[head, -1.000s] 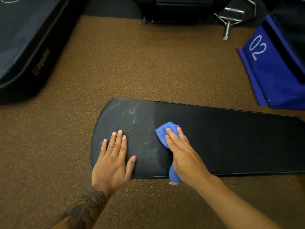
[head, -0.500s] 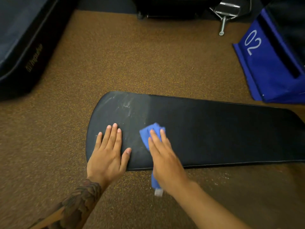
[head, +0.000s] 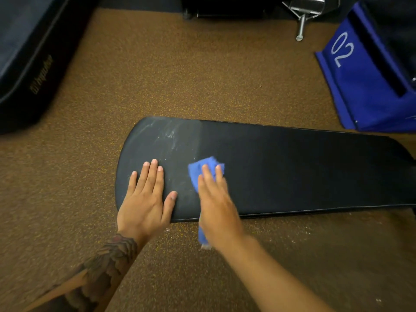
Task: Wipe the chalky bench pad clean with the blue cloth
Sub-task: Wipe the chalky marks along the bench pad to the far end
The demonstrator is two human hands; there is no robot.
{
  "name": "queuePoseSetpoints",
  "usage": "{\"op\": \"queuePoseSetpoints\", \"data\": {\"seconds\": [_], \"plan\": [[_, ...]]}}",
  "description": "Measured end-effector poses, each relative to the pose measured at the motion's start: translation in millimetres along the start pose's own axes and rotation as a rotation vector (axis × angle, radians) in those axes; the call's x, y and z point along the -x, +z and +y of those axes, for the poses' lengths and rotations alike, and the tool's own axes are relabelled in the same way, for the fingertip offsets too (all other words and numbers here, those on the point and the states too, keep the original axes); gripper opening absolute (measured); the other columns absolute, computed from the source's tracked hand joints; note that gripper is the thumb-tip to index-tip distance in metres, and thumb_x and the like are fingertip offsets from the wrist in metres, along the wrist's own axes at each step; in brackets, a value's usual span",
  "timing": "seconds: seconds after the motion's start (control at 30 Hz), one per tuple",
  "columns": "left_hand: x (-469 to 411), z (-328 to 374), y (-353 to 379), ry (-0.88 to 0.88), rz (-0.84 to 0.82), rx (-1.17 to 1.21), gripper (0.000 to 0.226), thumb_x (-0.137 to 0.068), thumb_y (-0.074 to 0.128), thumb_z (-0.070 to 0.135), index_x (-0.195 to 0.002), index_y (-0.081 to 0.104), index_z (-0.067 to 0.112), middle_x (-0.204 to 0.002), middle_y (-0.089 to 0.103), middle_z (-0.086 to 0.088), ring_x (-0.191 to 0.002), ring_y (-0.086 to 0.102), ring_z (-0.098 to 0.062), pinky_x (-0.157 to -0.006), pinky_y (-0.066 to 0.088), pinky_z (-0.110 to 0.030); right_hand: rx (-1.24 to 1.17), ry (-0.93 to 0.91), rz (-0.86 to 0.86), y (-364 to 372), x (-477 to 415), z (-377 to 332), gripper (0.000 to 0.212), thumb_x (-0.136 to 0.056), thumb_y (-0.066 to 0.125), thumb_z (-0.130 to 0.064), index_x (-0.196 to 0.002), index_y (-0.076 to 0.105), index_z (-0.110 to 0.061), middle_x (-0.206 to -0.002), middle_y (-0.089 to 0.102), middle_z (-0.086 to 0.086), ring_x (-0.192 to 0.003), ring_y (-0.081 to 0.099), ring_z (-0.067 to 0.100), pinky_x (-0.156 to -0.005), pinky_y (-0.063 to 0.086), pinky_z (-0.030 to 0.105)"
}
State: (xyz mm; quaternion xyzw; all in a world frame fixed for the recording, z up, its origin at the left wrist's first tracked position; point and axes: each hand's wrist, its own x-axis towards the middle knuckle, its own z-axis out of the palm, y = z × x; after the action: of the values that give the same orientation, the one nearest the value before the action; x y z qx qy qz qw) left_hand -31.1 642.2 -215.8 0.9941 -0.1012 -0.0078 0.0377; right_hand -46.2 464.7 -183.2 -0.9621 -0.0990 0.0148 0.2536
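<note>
A long black bench pad [head: 292, 167] lies flat on the brown floor, its rounded left end still streaked with pale chalk [head: 166, 136]; the part to the right looks dark and clean. My left hand [head: 146, 199] rests flat on the pad's left end, fingers spread, holding nothing. My right hand [head: 216, 206] presses the blue cloth [head: 200, 167] onto the pad just right of the chalky patch. The cloth sticks out past my fingertips, and its tail hangs off the pad's near edge under my palm.
A dark padded mat [head: 29, 52] lies at the far left. A blue box marked 02 [head: 364, 79] stands at the right. A metal fitting [head: 302, 16] and dark equipment sit at the top. White chalk crumbs [head: 299, 235] dot the floor near the pad.
My right hand has slid the cloth leftward across the pad toward the chalky end. My left hand has stayed flat on the pad's left end.
</note>
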Motion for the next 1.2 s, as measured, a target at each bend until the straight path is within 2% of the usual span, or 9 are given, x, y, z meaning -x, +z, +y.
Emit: {"op": "queuePoseSetpoints", "data": {"seconds": [0.1, 0.23, 0.37, 0.5, 0.6, 0.7, 0.83, 1.0, 1.2], "plan": [[-0.8, -0.8, 0.4, 0.008, -0.001, 0.010, 0.071, -0.097, 0.019, 0.047, -0.145, 0.032, -0.004, -0.156, 0.024, -0.019, -0.146, 0.017, -0.031, -0.118, 0.013, -0.049, 0.070, -0.144, -0.135, -0.1, 52.3, 0.0, 0.095, -0.064, 0.073, 0.007, -0.145, 0.024, -0.002, -0.156, 0.010, 0.009, -0.142, -0.001, 0.035, -0.113, 0.011, 0.045], [0.0, -0.6, -1.2, 0.012, 0.005, -0.001, 0.072, -0.098, 0.015, 0.049, -0.146, 0.031, -0.003, -0.156, 0.023, -0.018, -0.147, 0.015, -0.030, -0.118, 0.010, -0.047, 0.177, -0.083, -0.132, -15.1, 58.2, 26.8, 0.098, -0.047, 0.074, 0.014, -0.137, 0.039, 0.002, -0.150, 0.031, 0.015, -0.138, 0.022, 0.039, -0.108, 0.024, 0.048], [0.2, -0.5, -1.3, 0.010, 0.011, 0.002, 0.071, -0.098, 0.017, 0.049, -0.146, 0.030, -0.002, -0.157, 0.023, -0.017, -0.147, 0.015, -0.029, -0.119, 0.009, -0.047, 0.112, 0.105, 0.005, -10.3, -6.1, 28.6, 0.076, -0.056, 0.059, 0.022, -0.130, 0.044, 0.011, -0.144, 0.037, 0.024, -0.135, 0.023, 0.047, -0.100, 0.039, 0.056], [-0.5, -0.3, -0.9, 0.008, 0.009, 0.016, 0.070, -0.098, 0.019, 0.047, -0.146, 0.031, -0.002, -0.156, 0.023, -0.018, -0.147, 0.016, -0.029, -0.118, 0.011, -0.048, 0.071, 0.093, 0.012, 3.4, -34.4, -4.3, 0.069, -0.067, 0.053, 0.014, -0.134, 0.039, 0.009, -0.149, 0.028, 0.024, -0.139, 0.013, 0.045, -0.109, 0.030, 0.052], [-0.5, -0.8, -1.3, 0.008, -0.002, 0.024, 0.070, -0.098, 0.019, 0.047, -0.146, 0.032, -0.003, -0.156, 0.023, -0.018, -0.147, 0.016, -0.029, -0.117, 0.013, -0.049, 0.117, -0.083, -0.063, 10.5, -0.7, -18.8, 0.077, -0.063, 0.068, 0.009, -0.135, 0.041, 0.003, -0.149, 0.032, 0.018, -0.139, 0.019, 0.040, -0.107, 0.032, 0.049], [-1.0, -1.3, -1.6, 0.009, -0.007, 0.035, 0.070, -0.097, 0.020, 0.047, -0.145, 0.032, -0.002, -0.156, 0.023, -0.018, -0.147, 0.015, -0.029, -0.117, 0.014, -0.049, 0.196, -0.057, -0.193, -5.4, 21.3, -0.8, 0.100, -0.046, 0.087, -0.002, -0.136, 0.041, -0.002, -0.149, 0.033, 0.013, -0.138, 0.024, 0.036, -0.104, 0.025, 0.044], [-0.7, -2.3, -1.0, 0.012, -0.012, 0.030, 0.070, -0.098, 0.017, 0.049, -0.147, 0.030, 0.000, -0.157, 0.021, -0.016, -0.148, 0.012, -0.028, -0.118, 0.013, -0.049, 0.128, 0.089, -0.084, -17.3, -19.7, 32.8, 0.076, -0.063, 0.057, 0.021, -0.136, 0.039, 0.006, -0.150, 0.029, 0.017, -0.139, 0.018, 0.041, -0.107, 0.033, 0.050], [-0.9, -1.9, -0.9, 0.011, -0.013, 0.032, 0.070, -0.098, 0.019, 0.049, -0.147, 0.031, 0.000, -0.157, 0.022, -0.016, -0.148, 0.012, -0.028, -0.118, 0.013, -0.050, 0.087, 0.194, 0.003, -16.1, -118.9, 14.5, 0.066, -0.081, 0.043, 0.006, -0.143, 0.021, 0.003, -0.157, 0.005, 0.013, -0.143, -0.006, 0.035, -0.116, 0.013, 0.040], [-0.4, -2.4, -0.5, 0.012, -0.025, 0.043, 0.071, -0.099, 0.015, 0.049, -0.146, 0.032, -0.001, -0.157, 0.023, -0.017, -0.147, 0.014, -0.029, -0.117, 0.016, -0.050, 0.089, -0.078, -0.072, 4.1, -74.5, -4.8, 0.069, -0.075, 0.046, 0.014, -0.141, 0.027, 0.006, -0.155, 0.014, 0.018, -0.142, 0.001, 0.040, -0.114, 0.024, 0.046]]}}
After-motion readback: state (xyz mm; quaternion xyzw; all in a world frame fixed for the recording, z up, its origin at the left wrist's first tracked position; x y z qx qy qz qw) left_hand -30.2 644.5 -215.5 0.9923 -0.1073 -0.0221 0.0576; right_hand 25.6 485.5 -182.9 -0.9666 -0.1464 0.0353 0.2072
